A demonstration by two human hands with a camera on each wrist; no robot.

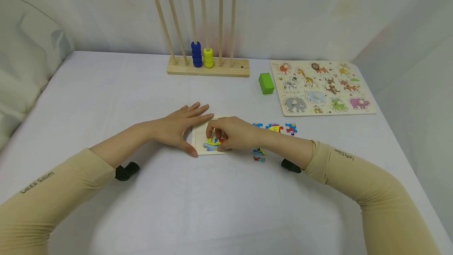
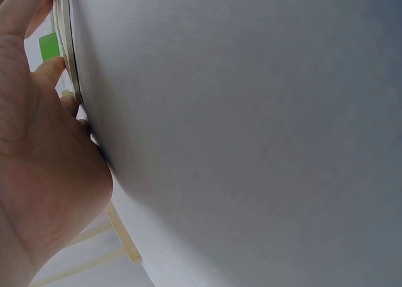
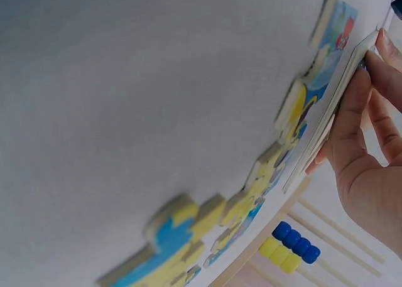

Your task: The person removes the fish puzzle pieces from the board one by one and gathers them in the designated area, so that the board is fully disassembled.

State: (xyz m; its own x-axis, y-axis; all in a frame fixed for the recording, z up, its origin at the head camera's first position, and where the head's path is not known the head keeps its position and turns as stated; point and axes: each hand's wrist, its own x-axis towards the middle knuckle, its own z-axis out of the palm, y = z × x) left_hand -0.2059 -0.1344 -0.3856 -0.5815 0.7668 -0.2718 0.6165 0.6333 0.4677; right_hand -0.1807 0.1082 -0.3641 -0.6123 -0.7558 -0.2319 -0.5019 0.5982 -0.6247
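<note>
A small pale wooden puzzle tray (image 1: pixel 202 132) lies on the table between the two hands. My left hand (image 1: pixel 177 127) is spread flat at its left side, thumb at the near left corner and fingers at the far edge. Over the tray, my right hand (image 1: pixel 235 132) has bent fingers and thumb around a colourful puzzle piece (image 1: pixel 212 143), blue and yellow with some red. The fingers hide part of that piece and much of the tray. More loose puzzle pieces (image 1: pixel 274 128) lie just right of the tray, partly under the right forearm; the right wrist view shows them in a row (image 3: pixel 251 186).
At the back stands a wooden peg abacus (image 1: pixel 209 71) with blue and yellow beads. A green block (image 1: pixel 266 83) sits to its right, beside an animal puzzle board (image 1: pixel 323 87). Dark objects (image 1: pixel 127 171) show at both wrists.
</note>
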